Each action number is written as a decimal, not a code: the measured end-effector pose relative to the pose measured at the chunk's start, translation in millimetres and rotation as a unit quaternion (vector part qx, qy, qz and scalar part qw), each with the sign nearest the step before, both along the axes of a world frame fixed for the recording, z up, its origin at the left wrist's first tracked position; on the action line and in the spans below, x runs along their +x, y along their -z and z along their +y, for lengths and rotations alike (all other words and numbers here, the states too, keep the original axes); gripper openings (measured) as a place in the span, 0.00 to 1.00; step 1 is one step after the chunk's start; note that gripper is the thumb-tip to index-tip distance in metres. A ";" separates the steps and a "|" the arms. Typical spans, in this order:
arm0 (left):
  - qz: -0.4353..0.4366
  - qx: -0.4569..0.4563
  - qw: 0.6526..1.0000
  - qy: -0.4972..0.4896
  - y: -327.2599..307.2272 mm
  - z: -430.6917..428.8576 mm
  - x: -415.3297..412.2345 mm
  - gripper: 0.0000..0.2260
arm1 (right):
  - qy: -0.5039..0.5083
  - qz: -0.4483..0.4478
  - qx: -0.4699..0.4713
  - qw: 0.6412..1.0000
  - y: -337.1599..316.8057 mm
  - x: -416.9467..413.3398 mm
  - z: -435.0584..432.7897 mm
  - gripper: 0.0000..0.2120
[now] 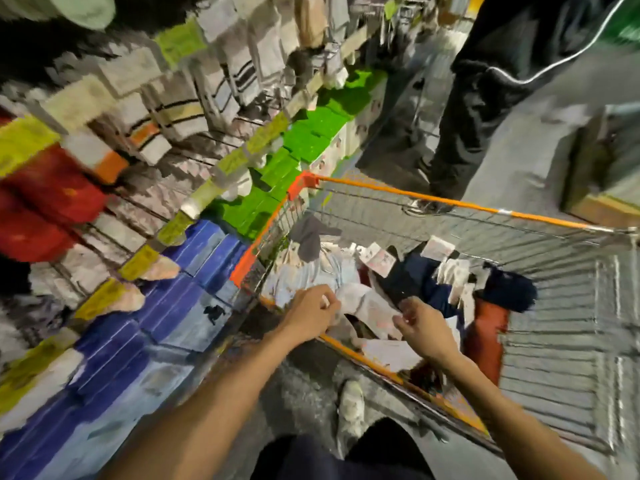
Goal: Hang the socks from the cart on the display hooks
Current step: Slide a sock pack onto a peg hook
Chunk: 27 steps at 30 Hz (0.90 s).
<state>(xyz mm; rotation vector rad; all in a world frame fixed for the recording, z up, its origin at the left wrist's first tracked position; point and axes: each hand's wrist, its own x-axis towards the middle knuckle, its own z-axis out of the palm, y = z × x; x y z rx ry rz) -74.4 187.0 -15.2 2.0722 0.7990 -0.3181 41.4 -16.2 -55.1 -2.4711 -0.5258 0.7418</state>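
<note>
Nearest the camera, on the near side of the cart (450,201), stand the person's dark trouser legs and one white shoe (350,408) on the grey floor. Both bare forearms reach up from there to the cart's near orange rim. The left hand (313,311) sits just over that rim at the cart's near left corner, fingers curled round one end of a white sock pack (367,304). The right hand (424,329) is just beside it further along the rim, thumb and curled fingers pinching the other end, though blur softens the grip. The white pack is stretched between the two hands, just above the pile inside the cart. Deeper in the basket lie the rest of the socks: pale blue ones (304,275) against the left wall with a grey sock (310,237) draped above them, navy pairs (415,277) with white paper labels (438,248) in the middle, and a rust-red pair (486,337) toward the right. Left of the cart runs the display — blue boxes (173,306) nearest it, green boxes (304,140) further along by the cart's far left corner. Above these hang rows of white striped socks (173,109) on hooks, with red socks (41,202) at the far left. Beyond the cart's far rim stands another person in dark trousers (460,133), one shoe (420,206) showing behind the wire — the whole scene is smeared by motion.
</note>
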 end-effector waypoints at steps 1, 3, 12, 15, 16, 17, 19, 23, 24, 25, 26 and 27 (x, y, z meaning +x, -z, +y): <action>0.015 -0.015 1.000 0.001 14.7 -1.8 15.6 0.07 | 0.022 0.011 -0.014 1.000 10.2 13.8 -7.4 0.15; 0.041 -0.062 0.997 0.003 42.2 -5.9 43.3 0.07 | 0.059 0.015 -0.042 0.997 29.3 36.9 -21.5 0.16; 0.048 -0.162 0.986 0.004 147.5 -39.1 170.0 0.09 | 0.237 0.066 -0.092 0.965 102.4 102.8 -48.7 0.24; 0.021 -0.191 0.981 -0.009 164.2 -49.9 214.4 0.20 | 0.271 0.041 -0.104 0.956 118.5 115.9 -42.5 0.33; 0.014 -0.191 0.981 -0.002 170.2 -53.2 228.9 0.23 | 0.282 0.032 -0.110 0.953 125.5 120.7 -41.0 0.36; 0.008 -0.191 0.981 0.013 175.3 -56.8 241.5 0.25 | 0.293 0.028 -0.120 0.948 130.2 125.3 -39.0 0.39; -0.006 -0.195 0.980 0.032 184.3 -62.9 261.9 0.26 | 0.310 0.039 -0.135 0.940 141.9 133.1 -39.5 0.44; 0.016 -0.199 0.971 0.128 206.5 -85.1 277.0 0.26 | 0.316 0.070 -0.110 0.940 157.8 143.6 -50.8 0.44; 0.032 -0.211 0.965 0.150 211.9 -91.9 277.4 0.27 | 0.314 0.075 -0.102 0.941 159.3 144.9 -55.1 0.44; 0.041 -0.221 0.961 0.163 217.3 -98.0 276.9 0.26 | 0.314 0.079 -0.090 0.942 160.3 146.3 -59.9 0.44; 0.045 -0.229 0.957 0.172 221.9 -103.8 275.9 0.25 | 0.316 0.086 -0.072 0.942 160.8 147.3 -64.7 0.44; 0.051 -0.233 0.954 0.183 224.0 -109.3 275.1 0.26 | 0.321 0.100 -0.051 0.940 161.6 148.5 -70.0 0.43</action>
